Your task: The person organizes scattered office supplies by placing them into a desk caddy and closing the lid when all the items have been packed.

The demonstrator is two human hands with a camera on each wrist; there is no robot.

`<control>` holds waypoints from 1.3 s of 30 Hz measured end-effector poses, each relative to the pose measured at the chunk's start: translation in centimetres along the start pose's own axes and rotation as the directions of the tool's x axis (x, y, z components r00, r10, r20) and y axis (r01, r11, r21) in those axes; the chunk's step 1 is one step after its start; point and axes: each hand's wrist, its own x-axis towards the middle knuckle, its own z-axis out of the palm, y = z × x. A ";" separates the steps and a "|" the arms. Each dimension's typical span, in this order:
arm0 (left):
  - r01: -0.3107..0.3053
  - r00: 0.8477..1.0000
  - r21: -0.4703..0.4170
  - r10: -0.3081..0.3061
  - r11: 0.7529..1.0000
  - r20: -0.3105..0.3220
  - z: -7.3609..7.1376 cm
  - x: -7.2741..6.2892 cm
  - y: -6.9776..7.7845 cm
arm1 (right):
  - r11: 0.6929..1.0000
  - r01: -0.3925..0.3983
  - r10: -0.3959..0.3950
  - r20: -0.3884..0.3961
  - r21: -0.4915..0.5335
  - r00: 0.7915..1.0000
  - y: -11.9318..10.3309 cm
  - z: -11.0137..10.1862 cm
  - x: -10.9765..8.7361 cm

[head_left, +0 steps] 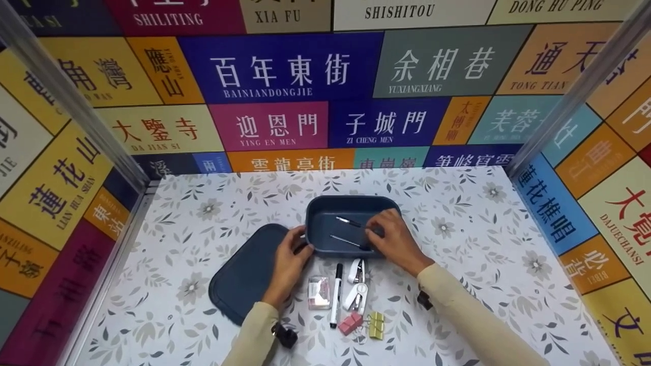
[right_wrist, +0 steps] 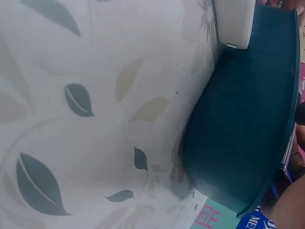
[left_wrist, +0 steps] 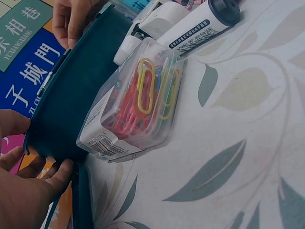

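A dark blue rectangular box (head_left: 325, 206) stands uncovered on the table. My left hand (head_left: 291, 256) holds its near left corner between thumb and fingers. Two slim pens lie inside: the far pen (head_left: 348, 221) and the near pen (head_left: 346, 241). My right hand (head_left: 391, 236) reaches over the box's right side, fingers curled and pinching the dark end of the far pen. That grip is partly hidden by the fingers. In the left wrist view, the right fingertips (left_wrist: 71, 40) sit just above the box wall (left_wrist: 71, 109). The right wrist view mostly shows the box's outer wall (right_wrist: 233, 129).
The dark blue lid (head_left: 244, 274) lies left of the box, partly under my left forearm. In front are a clear case of paper clips (head_left: 319, 293), a white marker (head_left: 336, 297), white staplers (head_left: 357, 297), pink binder clips (head_left: 351, 323) and yellow binder clips (head_left: 376, 325). Printed panels (head_left: 279, 71) surround the table.
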 end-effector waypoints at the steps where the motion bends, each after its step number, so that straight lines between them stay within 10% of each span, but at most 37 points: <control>1: -0.002 1.000 0.004 0.002 1.000 -0.002 0.0 0.0 0.0 | 1.000 0.007 -0.008 -0.004 -0.002 1.000 0.0 0.0 0.0; 39: 0.004 1.000 0.024 -0.004 1.000 -0.004 0.0 -0.2 0.0 | 0.997 0.064 -0.062 -0.073 0.031 0.995 0.7 0.2 1.1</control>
